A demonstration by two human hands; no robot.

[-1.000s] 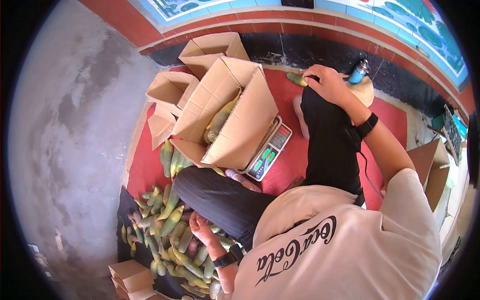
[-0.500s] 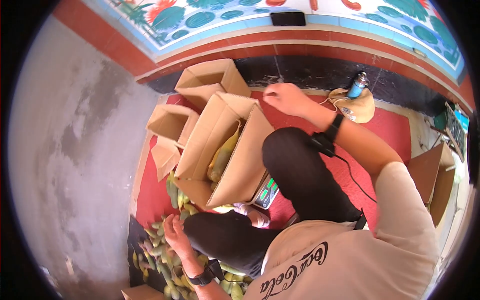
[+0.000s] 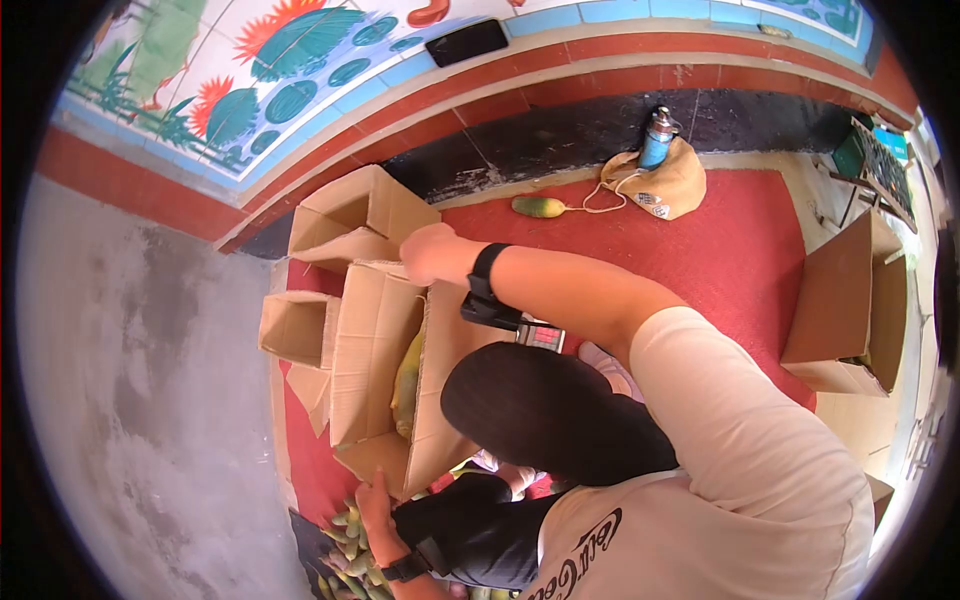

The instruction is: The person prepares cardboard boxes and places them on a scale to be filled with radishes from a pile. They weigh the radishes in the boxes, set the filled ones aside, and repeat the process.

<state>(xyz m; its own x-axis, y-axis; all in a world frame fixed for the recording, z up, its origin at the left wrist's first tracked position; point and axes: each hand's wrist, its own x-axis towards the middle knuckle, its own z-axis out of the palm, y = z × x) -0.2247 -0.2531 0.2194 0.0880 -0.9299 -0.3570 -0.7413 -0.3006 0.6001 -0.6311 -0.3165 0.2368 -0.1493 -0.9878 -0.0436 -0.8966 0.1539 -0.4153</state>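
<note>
A tall open cardboard box [image 3: 440,400] stands before me, with yellow-green, cucumber-like vegetables [image 3: 407,385] inside. At its far rim is my right hand [image 3: 432,255], fingers curled over the cardboard edge. My left hand [image 3: 376,512] is at the near rim, its thumb and fingers closed on the edge. Part of the weighing scale [image 3: 541,336] shows beside the box, between my right forearm and knee. The base of the box is hidden.
Two smaller open boxes, a far carton [image 3: 340,220] and a left carton [image 3: 300,330], stand alongside. A single vegetable [image 3: 538,207] lies on the red mat [image 3: 740,240] near a cloth bag [image 3: 680,180] and blue bottle [image 3: 656,140]. Loose vegetables [image 3: 350,560] lie beside my left hand.
My right hand has come down onto the box's far rim, and my left hand has reached its near rim. The view has shifted, bringing the vegetable on the mat into sight.
</note>
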